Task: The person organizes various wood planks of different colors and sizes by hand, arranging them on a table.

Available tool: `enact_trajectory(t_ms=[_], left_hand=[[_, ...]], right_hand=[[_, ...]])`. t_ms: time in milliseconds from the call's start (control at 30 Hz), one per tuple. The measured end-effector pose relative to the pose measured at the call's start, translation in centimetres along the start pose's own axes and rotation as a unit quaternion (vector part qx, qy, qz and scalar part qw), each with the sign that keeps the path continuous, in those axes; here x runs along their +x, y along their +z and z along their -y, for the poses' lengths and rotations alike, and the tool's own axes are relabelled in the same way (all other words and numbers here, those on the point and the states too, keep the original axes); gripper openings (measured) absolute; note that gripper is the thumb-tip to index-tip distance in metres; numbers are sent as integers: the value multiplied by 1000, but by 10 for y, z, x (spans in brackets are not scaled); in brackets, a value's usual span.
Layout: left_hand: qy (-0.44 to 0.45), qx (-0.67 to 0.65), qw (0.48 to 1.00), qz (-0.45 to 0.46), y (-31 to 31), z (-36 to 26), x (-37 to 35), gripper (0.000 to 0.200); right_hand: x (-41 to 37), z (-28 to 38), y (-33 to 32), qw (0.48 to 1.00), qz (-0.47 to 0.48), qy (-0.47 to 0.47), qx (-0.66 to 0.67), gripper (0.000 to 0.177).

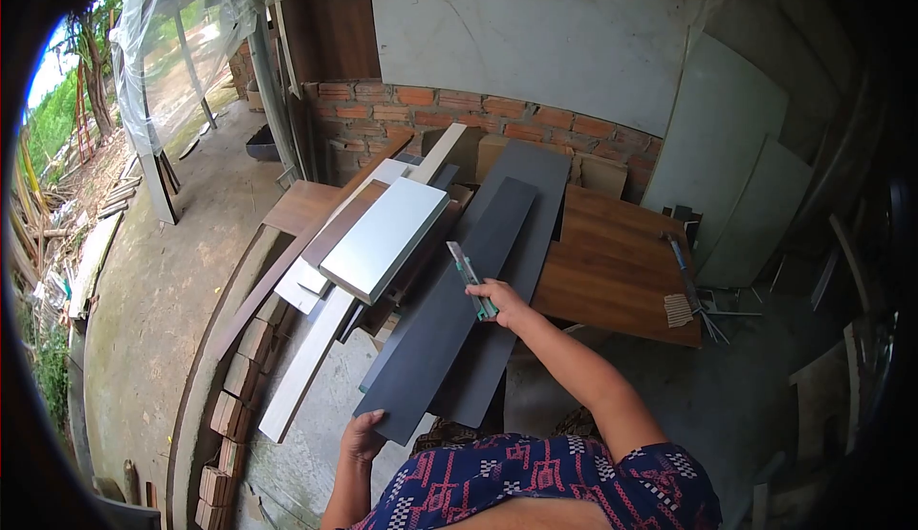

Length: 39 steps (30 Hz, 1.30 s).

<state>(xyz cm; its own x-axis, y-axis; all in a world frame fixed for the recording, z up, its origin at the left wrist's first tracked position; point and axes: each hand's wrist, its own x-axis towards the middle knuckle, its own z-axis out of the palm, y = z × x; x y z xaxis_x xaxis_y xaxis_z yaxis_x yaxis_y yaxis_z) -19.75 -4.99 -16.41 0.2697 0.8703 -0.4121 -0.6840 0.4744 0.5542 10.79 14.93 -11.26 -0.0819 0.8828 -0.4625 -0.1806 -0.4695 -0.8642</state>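
Note:
My right hand (497, 301) is closed around a green utility knife (469, 274), its blade end pointing up and away from me. Below the knife lies a long dark grey board (445, 315), sloping from near my body toward the wall. My left hand (365, 436) grips the near left corner of this board. Under it, a wider dark grey panel (516, 262) extends to the right. To the left sits a stack of light, silvery boards (387, 236).
A brown wood-grain panel (612, 272) lies on the right, with a hammer (677, 251) on it. Long white strips (306, 367) and brown boards lie at left. Bricks (229, 415) line a low ledge. A brick wall (478, 105) stands behind.

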Motion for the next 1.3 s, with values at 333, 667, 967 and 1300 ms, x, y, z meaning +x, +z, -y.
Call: enact_trajectory(t_ms=[333,667,967,1300], left_hand=[[-35,104,984,-138,12,23,3,61],[-52,162,975,-142,12,22,8,57],[14,39,993,-114,-8,21,25,58],[62,43,989,-129,-21,-2,44,95]], right_hand=[[11,-18,-2,985,-53,-99,-132,18],[10,-17,-19,990,-47,-100,-91,23],[39,-16,-30,981,-49,-142,-122,18],[57,-6,-13,985,-17,-93,-142,23]])
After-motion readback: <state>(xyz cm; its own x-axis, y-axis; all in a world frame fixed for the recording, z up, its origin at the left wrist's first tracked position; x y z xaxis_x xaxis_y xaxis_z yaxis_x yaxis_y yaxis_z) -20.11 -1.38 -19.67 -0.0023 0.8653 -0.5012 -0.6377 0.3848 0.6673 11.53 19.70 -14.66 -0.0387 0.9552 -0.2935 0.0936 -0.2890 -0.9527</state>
